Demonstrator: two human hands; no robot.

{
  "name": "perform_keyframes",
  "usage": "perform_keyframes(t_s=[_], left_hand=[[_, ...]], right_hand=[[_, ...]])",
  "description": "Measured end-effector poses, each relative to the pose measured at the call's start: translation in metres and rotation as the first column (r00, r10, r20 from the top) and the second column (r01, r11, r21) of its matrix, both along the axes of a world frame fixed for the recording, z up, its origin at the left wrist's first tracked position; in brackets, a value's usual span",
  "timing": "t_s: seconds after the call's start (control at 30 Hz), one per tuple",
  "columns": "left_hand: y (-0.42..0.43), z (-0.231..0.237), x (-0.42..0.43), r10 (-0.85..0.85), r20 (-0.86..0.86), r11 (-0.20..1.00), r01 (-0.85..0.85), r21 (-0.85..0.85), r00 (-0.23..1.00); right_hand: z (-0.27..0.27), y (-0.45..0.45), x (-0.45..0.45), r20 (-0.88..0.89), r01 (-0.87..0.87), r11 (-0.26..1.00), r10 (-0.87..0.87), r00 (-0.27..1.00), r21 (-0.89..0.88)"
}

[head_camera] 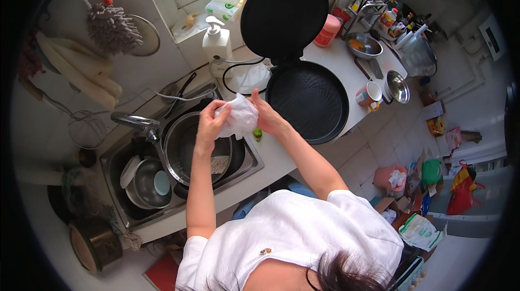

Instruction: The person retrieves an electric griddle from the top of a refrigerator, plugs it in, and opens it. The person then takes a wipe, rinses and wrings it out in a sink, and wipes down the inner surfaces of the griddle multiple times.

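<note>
My left hand [208, 125] grips a crumpled white wad [239, 116], thin like tissue or cloth. Against the wad's other side is my right hand [269, 115], thumb raised and fingers partly hidden behind it. Both hands are above the sink's right edge. Below my left hand a large metal pot [183, 169] sits in the sink [260, 165]. A small green pepper [257, 133] lies on the counter under my right wrist. Just right of my hands stands a black round electric griddle [308, 104], its lid [284, 14] raised.
Behind the sink are a chrome faucet [136, 121] and a white pump bottle [217, 47]. A metal bowl [148, 187] is in the left basin. To the right are a mug [367, 94], a small steel pot [397, 87], a cleaver [375, 67] and a bowl with orange contents [367, 49].
</note>
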State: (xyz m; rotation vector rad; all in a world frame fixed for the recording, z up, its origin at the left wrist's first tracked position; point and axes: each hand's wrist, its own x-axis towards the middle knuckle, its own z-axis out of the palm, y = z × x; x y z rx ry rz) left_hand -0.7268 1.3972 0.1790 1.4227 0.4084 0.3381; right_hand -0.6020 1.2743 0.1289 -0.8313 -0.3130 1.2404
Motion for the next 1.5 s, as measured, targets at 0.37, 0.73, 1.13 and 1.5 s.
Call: perform_keyframes(t_s=[0.37,0.73,1.13,1.5], left_hand=[[-0.094,-0.08,0.106,-0.048,-0.079,0.966,0.066,0.251,0.996],[-0.131,-0.106,0.112,0.405,-0.131,0.697,-0.213,0.685,0.905],[-0.13,-0.11,0.113,0.433,-0.128,0.671,-0.224,0.707,0.892],[-0.129,-0.116,0.111,0.436,-0.104,0.653,-0.235,0.72,0.894]], right_hand=[[0.001,-0.135,0.097,0.321,0.461,0.887,-0.436,0.841,-0.002],[-0.095,-0.095,0.216,0.949,0.659,0.715,-0.314,0.005,0.233],[-0.115,-0.028,0.195,0.876,0.574,0.753,-0.007,-0.483,0.322],[-0.099,-0.027,0.212,0.926,0.516,0.835,0.022,-0.378,0.191]])
